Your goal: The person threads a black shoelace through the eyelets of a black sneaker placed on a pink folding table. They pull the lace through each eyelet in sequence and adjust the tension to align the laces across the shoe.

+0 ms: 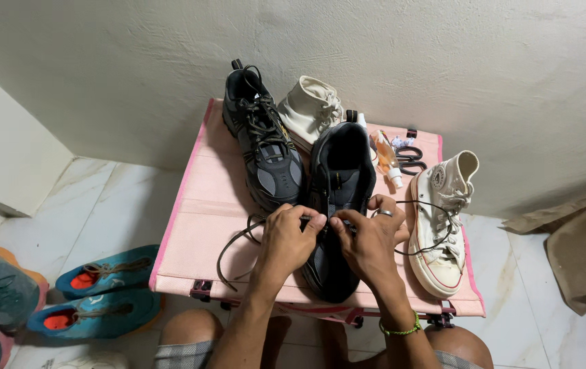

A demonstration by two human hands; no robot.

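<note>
Two hands are working: my left hand (286, 236) and right hand (368, 239) are pinching the thin dark floppy lace (233, 240) on the black and grey sneaker (337, 184), near the front edge of the pink fabric table (200, 205). I think the shoe feels light and bendy. The table's left side is looking open; the white high-top shoe (440, 225) is crowding the right edge.

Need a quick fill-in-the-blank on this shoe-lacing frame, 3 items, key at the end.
1. Both hands, left hand and right hand, work the lace of the ____ shoe.
2. The folding table is ____ in colour.
3. The white high-top lies to the ____ of the hands.
4. On the floor at left lie two ____ shoes.

Missing: black; pink; right; blue
</note>
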